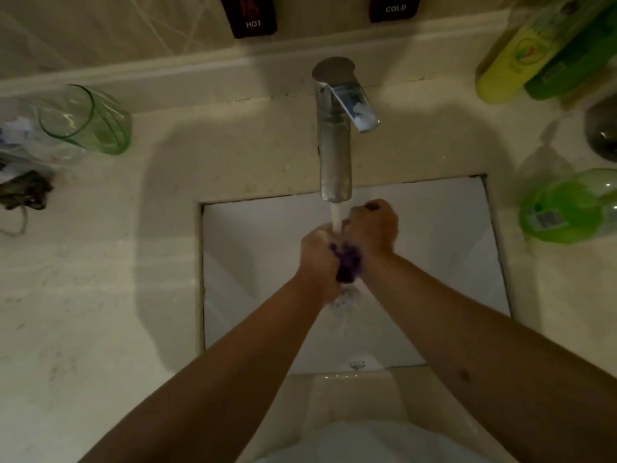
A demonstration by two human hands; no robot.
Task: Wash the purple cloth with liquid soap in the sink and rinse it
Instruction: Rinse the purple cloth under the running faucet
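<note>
Head view: beige counter (100, 295), white sink (450, 248).

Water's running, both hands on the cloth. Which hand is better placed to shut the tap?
Probably right. The right hand sits nearer the faucet, whose lever points rightward; the left hand can keep gripping the purple cloth.

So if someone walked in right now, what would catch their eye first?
Dead centre, the left hand and right hand wring a bunched purple cloth under the running faucet above the white sink. Next, the bright green bottle on the right counter and the green glass at left.
</note>
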